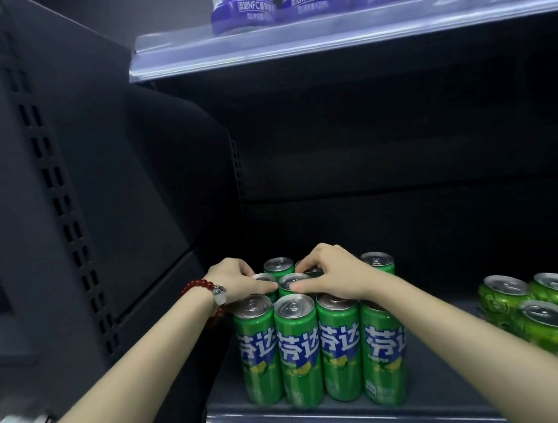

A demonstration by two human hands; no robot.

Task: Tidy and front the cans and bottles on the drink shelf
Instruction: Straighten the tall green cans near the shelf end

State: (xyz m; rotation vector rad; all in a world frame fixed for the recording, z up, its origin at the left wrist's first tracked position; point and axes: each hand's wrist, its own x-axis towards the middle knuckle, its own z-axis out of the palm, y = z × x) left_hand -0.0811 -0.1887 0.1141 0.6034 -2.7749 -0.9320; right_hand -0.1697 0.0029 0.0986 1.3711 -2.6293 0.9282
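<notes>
Slim green cans: glossy printed metal walls, lids showing as bare silvery metal.
Shelf: dark matt metal, looking smooth.
Shelf edge strip: clear glossy plastic, catching light.
Purple juice bottles: shiny plastic film labels.
Bracelet: polished red beads, gleaming.

I saw green cans with white lettering on blue bands, silver tops, purple bottles above, a red bead bracelet, dark grey shelving.
</notes>
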